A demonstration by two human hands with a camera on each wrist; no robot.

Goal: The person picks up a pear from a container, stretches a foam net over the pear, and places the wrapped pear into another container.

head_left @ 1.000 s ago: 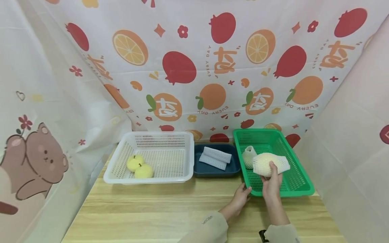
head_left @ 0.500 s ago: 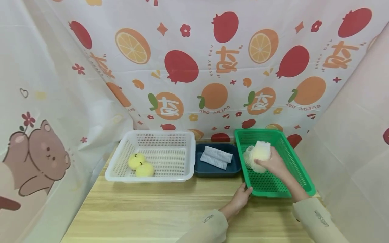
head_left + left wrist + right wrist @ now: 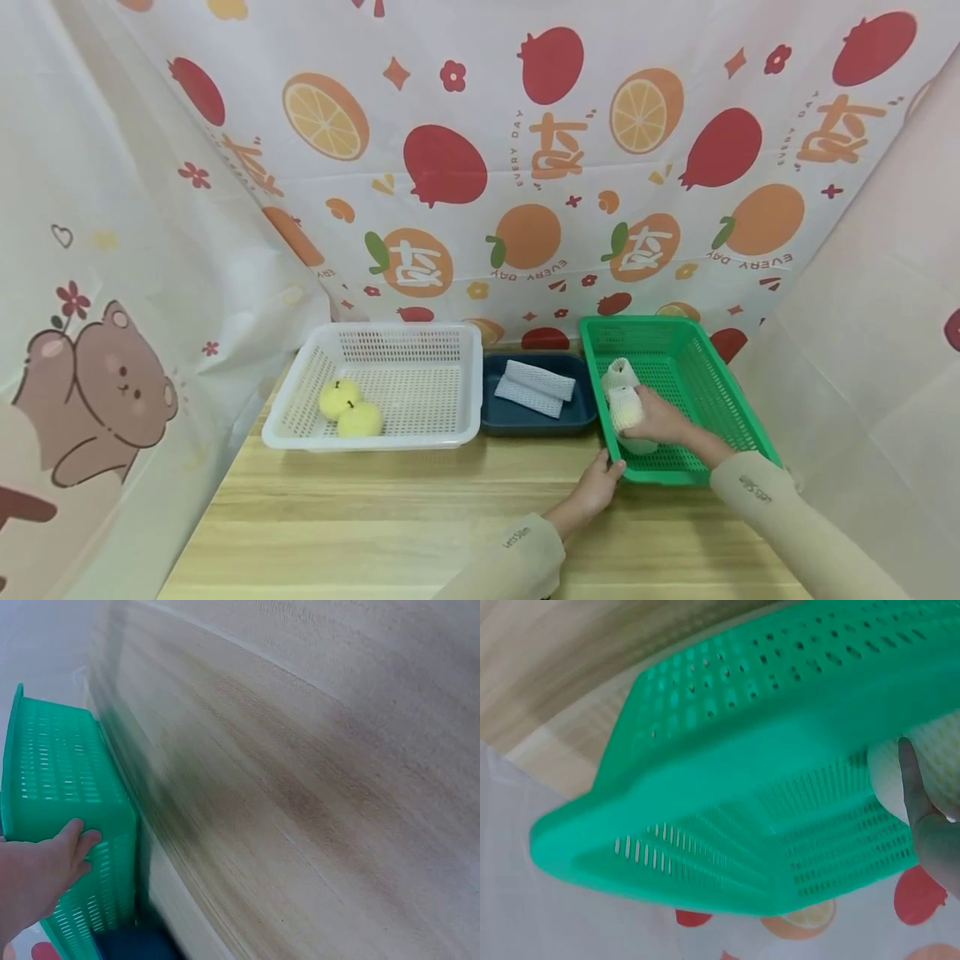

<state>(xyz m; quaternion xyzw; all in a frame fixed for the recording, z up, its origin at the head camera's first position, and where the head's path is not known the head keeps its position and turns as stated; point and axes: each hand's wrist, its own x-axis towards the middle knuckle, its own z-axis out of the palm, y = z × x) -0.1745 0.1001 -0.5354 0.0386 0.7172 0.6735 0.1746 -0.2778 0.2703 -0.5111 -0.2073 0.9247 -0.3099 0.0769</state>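
In the head view my right hand (image 3: 660, 418) is inside the green basket (image 3: 738, 400), gripping a pear in a white foam net (image 3: 628, 412) low along the left wall. Another netted pear (image 3: 619, 373) sits right behind it. The right wrist view shows a finger (image 3: 913, 780) lying along the foam net (image 3: 939, 754), the rest cut off by the frame edge. My left hand (image 3: 596, 485) holds the basket's front left corner. Its fingertips (image 3: 75, 829) press on the outer wall of the basket (image 3: 71, 769) in the left wrist view.
Two bare yellow pears (image 3: 360, 419) lie in a white basket (image 3: 371, 443) at the left. Between the baskets, a dark blue tray (image 3: 525, 427) holds empty foam nets (image 3: 536, 387). All stand on a wooden table (image 3: 360, 517) before a fruit-print curtain (image 3: 517, 167).
My right hand has turned the netted pear from lying sideways to upright and lowered it into the green basket, in front of the other one. The left hand stays at the corner.
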